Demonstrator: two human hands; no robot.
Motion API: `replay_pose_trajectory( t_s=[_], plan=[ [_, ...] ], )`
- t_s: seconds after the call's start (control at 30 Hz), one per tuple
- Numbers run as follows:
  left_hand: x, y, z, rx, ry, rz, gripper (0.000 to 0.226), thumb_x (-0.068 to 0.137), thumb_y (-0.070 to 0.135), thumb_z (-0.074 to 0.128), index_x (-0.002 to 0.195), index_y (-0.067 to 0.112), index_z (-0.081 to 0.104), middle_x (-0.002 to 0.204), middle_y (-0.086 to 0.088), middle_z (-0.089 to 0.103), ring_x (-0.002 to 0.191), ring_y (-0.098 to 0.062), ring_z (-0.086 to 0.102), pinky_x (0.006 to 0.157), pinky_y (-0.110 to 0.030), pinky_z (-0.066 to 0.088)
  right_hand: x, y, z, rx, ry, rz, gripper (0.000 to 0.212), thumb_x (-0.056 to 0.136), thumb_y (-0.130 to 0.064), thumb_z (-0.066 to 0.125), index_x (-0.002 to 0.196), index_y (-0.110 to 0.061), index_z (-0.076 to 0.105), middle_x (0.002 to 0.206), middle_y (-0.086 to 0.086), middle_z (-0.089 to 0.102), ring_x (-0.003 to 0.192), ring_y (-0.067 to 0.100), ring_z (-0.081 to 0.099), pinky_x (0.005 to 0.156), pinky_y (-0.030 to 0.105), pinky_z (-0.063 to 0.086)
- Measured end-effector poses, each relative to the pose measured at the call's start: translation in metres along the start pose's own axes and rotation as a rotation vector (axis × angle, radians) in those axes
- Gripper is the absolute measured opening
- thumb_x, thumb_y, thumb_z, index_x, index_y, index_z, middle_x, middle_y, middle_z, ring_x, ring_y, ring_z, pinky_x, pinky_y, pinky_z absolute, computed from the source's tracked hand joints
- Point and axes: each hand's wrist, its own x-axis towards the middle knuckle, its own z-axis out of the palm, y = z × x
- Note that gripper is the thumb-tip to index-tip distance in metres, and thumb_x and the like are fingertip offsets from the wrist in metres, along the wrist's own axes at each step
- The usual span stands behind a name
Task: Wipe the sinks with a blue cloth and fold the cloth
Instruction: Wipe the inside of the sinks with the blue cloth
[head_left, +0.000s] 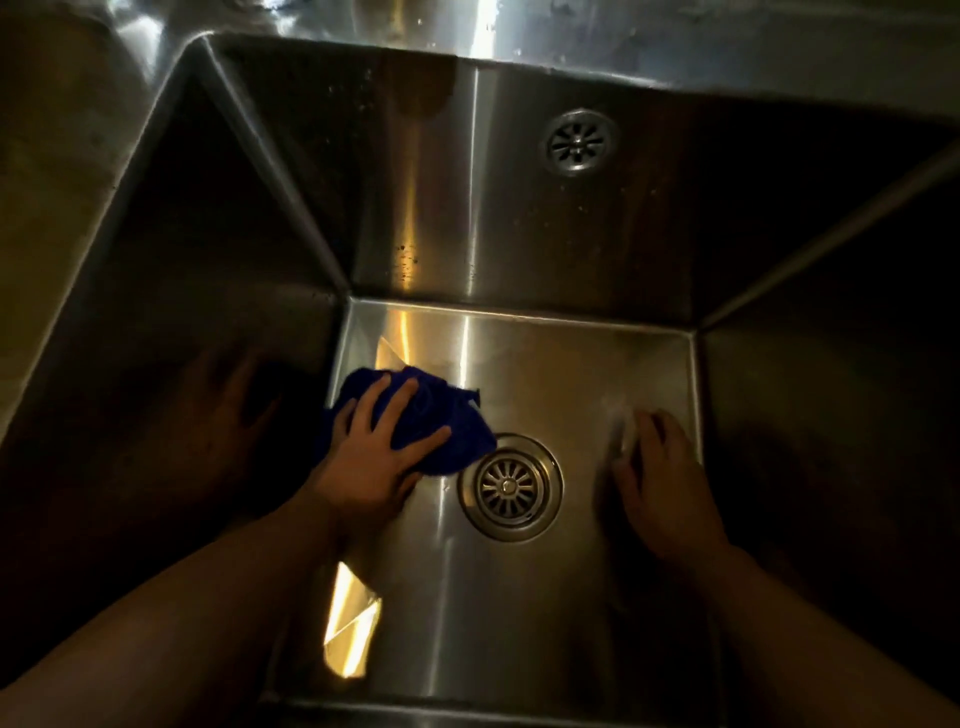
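Observation:
I look down into a deep stainless steel sink (545, 249). A bunched blue cloth (457, 431) lies on the sink floor near the back left corner, just left of the round drain (510, 487). My left hand (379, 452) presses flat on the cloth with spread, straight fingers. My right hand (660, 478) is down at the floor's right side, close to the right wall, blurred, with its fingers bent and fingertips on the steel. Nothing shows in it.
An overflow grate (581, 141) sits high on the back wall. The steel counter rim (519, 31) runs along the top. The left wall mirrors my left hand.

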Motion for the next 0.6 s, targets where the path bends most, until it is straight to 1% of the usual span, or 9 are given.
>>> replay_pose_trajectory(
  t_s=[0.07,0.13,0.17,0.2,0.23,0.27,0.33,0.53,0.6],
  plan=[
    [-0.022,0.008,-0.005,-0.013,-0.098,0.015,0.065,0.089,0.050,0.049,0.145,0.052,0.015,0.159,-0.014,-0.013,0.142,-0.044,-0.016,0.109,-0.066,0.012,0.001,-0.003,-0.002,-0.006,-0.009,0.014,0.062,0.094,-0.030,0.050,0.147,-0.011,0.026,0.150,0.021,0.026,0.137,0.035,0.029,0.109,0.049,0.033],
    [-0.039,0.018,-0.015,0.049,-0.130,0.093,0.073,0.075,0.047,0.069,0.141,0.044,0.037,0.154,-0.026,0.020,0.135,-0.058,0.017,0.094,-0.073,0.033,0.002,-0.006,-0.004,0.003,-0.018,0.029,0.062,0.094,-0.031,0.049,0.148,-0.012,0.024,0.150,0.020,0.027,0.136,0.035,0.030,0.109,0.048,0.034],
    [-0.046,0.021,-0.021,0.093,-0.162,0.104,0.077,0.062,0.048,0.079,0.133,0.041,0.050,0.144,-0.029,0.039,0.125,-0.060,0.036,0.081,-0.072,0.044,0.002,-0.008,-0.005,0.013,-0.020,0.034,0.062,0.094,-0.031,0.049,0.148,-0.012,0.024,0.149,0.020,0.028,0.135,0.036,0.032,0.109,0.048,0.034],
    [-0.052,0.024,-0.022,0.160,-0.170,0.115,0.078,0.055,0.052,0.082,0.128,0.042,0.056,0.137,-0.029,0.047,0.118,-0.060,0.045,0.074,-0.069,0.048,0.003,-0.010,-0.007,0.022,-0.019,0.033,0.062,0.094,-0.030,0.050,0.147,-0.012,0.025,0.148,0.020,0.030,0.133,0.037,0.033,0.108,0.048,0.035],
    [-0.057,0.026,-0.019,0.180,-0.204,0.133,0.076,0.060,0.054,0.078,0.131,0.046,0.050,0.143,-0.031,0.038,0.123,-0.062,0.037,0.081,-0.071,0.045,0.003,-0.011,-0.008,0.028,-0.018,0.027,0.061,0.093,-0.029,0.050,0.147,-0.011,0.026,0.147,0.021,0.031,0.131,0.037,0.035,0.107,0.048,0.036],
    [-0.062,0.025,-0.009,0.170,-0.211,0.149,0.073,0.074,0.054,0.067,0.138,0.050,0.035,0.153,-0.029,0.018,0.133,-0.061,0.018,0.095,-0.072,0.034,0.003,-0.012,-0.009,0.030,-0.020,0.021,0.060,0.093,-0.028,0.050,0.146,-0.011,0.028,0.146,0.020,0.033,0.129,0.037,0.037,0.106,0.048,0.037],
    [-0.074,0.023,0.007,0.096,-0.347,0.152,0.064,0.089,0.051,0.048,0.142,0.050,0.012,0.158,-0.016,-0.011,0.141,-0.048,-0.011,0.109,-0.067,0.015,0.003,-0.015,-0.010,0.019,-0.029,0.013,0.059,0.093,-0.027,0.051,0.145,-0.010,0.030,0.144,0.020,0.035,0.127,0.037,0.039,0.104,0.048,0.039],
    [-0.095,0.041,0.003,0.053,-0.407,0.319,0.056,0.087,0.042,0.053,0.135,0.043,0.024,0.158,-0.015,-0.005,0.142,-0.043,-0.008,0.108,-0.061,0.025,-0.005,-0.017,-0.006,-0.047,-0.095,0.003,0.057,0.094,-0.033,0.045,0.145,-0.013,0.028,0.144,0.016,0.034,0.128,0.033,0.037,0.101,0.047,0.041],
    [-0.103,0.053,-0.001,0.028,-0.499,0.352,0.050,0.090,0.040,0.049,0.136,0.038,0.030,0.159,-0.016,-0.005,0.143,-0.044,-0.009,0.108,-0.061,0.024,-0.008,-0.019,-0.006,-0.054,-0.100,-0.011,0.056,0.094,-0.032,0.046,0.144,-0.013,0.030,0.142,0.017,0.036,0.126,0.034,0.038,0.099,0.047,0.042]
  ],
)
